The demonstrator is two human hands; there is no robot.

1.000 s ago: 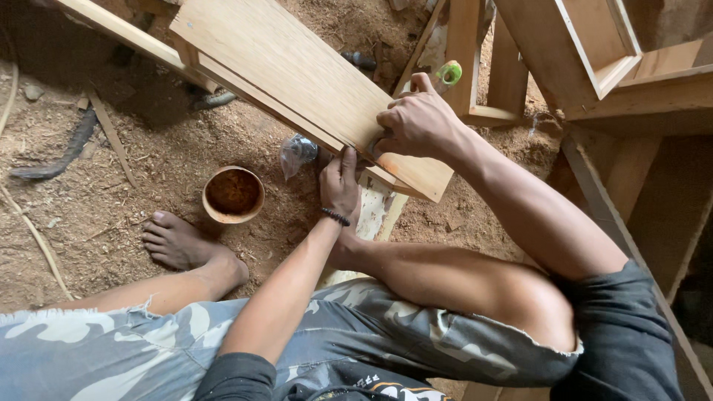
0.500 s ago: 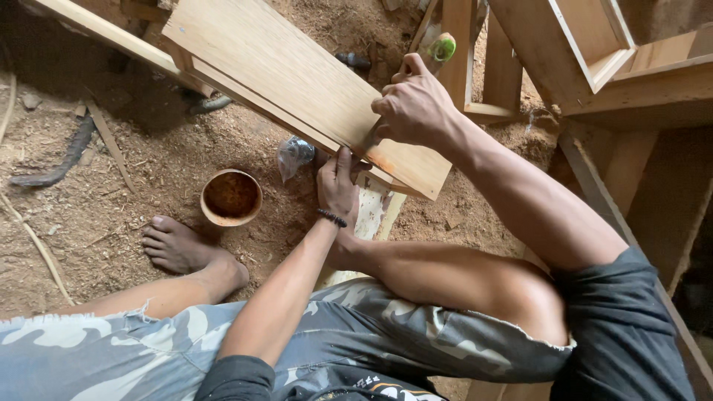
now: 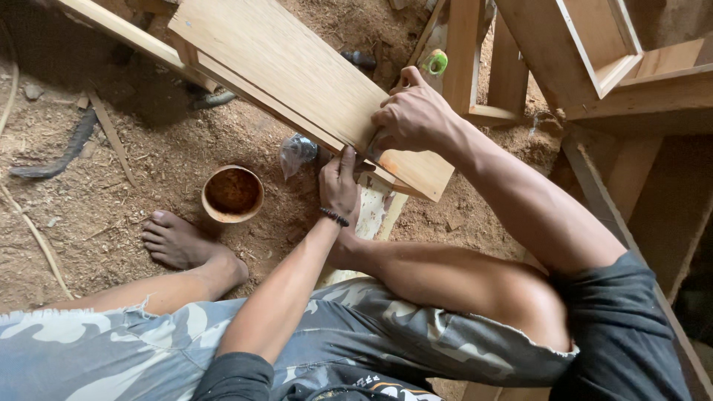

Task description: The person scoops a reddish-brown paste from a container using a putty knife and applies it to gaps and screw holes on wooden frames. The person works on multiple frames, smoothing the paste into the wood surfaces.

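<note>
Cord (image 3: 63, 152): dark, lying in sawdust well left of the wooden panel (image 3: 297, 74).
Bowl (image 3: 232, 194): round, rust-brown inside, set on the ground below-left of panel's near edge, apparently kept within arm's reach.
Bare foot (image 3: 178, 241): planted just below the bowl, left of panel's low end.
Plastic bag (image 3: 297, 152): clear, crumpled, tucked right under panel's near edge.
Left hand (image 3: 340, 186): fingers extended, loosely open, tips pressed up against panel's lower edge; nothing enclosed; seemingly steadying the edge from below.
Wooden panel: pale grained board, tilted, running from upper left down to the right, propped over a pale board on the ground.
Right hand (image 3: 412, 119): curled closed over panel's low right end, thumb side on the face; what fingers pinch at the edge cannot be told.
Green-capped bottle (image 3: 434, 62): just beyond panel's right end.
Frames (image 3: 579, 52): unfinished timber pieces, right of panel.
Surface: bare earth thick with sawdust; workshop floor.
</note>
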